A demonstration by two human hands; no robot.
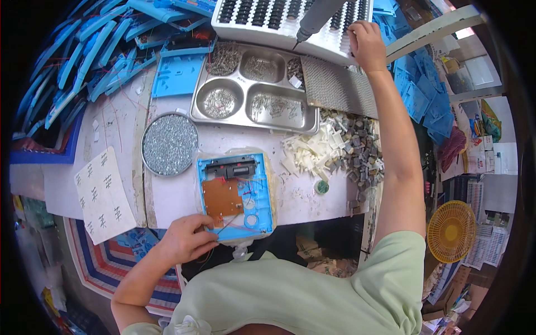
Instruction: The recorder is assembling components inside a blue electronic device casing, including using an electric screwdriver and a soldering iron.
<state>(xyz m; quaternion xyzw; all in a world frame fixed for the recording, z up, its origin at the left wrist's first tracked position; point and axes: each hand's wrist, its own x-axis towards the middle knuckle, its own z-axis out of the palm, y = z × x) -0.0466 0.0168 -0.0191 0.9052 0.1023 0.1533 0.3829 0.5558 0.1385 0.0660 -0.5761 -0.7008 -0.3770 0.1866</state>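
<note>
A blue plastic case (267, 209) lies open in front of me on a padded, plastic-wrapped block. Inside it are a brown circuit board (220, 198), a black part (229, 167) along the top and thin red and dark wires. At the case's lower left corner, my left hand (190, 240) has its fingers closed on thin wires that trail below it. My right hand (368, 46) reaches far out to the right end of a white foam tray (318, 44) holding rows of black parts (273, 14). Its fingers are bent, and what lies between them is hidden.
A grey pen-shaped tool (315, 22) hangs over the foam tray. Nearer stand a compartmented metal tray (245, 89) of small parts and a round dish (169, 144) of metal bits. White and grey pieces (318, 145) are heaped right; blue cases (95, 56) are stacked left.
</note>
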